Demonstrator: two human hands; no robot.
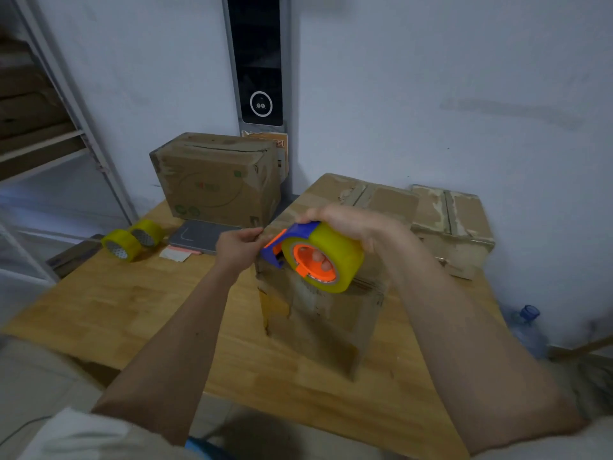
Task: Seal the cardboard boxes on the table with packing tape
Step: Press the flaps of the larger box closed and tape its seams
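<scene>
The wooden counter [132,313] carries at least four cardboard boxes. The flat box at the back right [361,200] shows torn strips of old tape along its top seam, and its smaller neighbour against the wall [457,224] looks much the same; whether either has fresh tape cannot be told. The upright box at the back left [215,180] has a dark open slit along its top flaps, so it seems unsealed. The small box nearest the person [318,320] stands directly under the hands, and its top is largely hidden by the dispenser, so no new tape can be confirmed on it.

The work appears to be at an early stage: judging by the layout, this front box is the one in hand and the others are probably left to do.

The right hand [351,224] is clenched around the tape dispenser [315,257], fingers through the orange core of the yellow roll, holding it just above the front box. The left hand [238,245] pinches at the blue cutter end, apparently gripping the free tape end, though the film itself is too faint to see.

Two spare tape rolls [131,240] lie at the counter's left edge, well apart from the boxes.
</scene>
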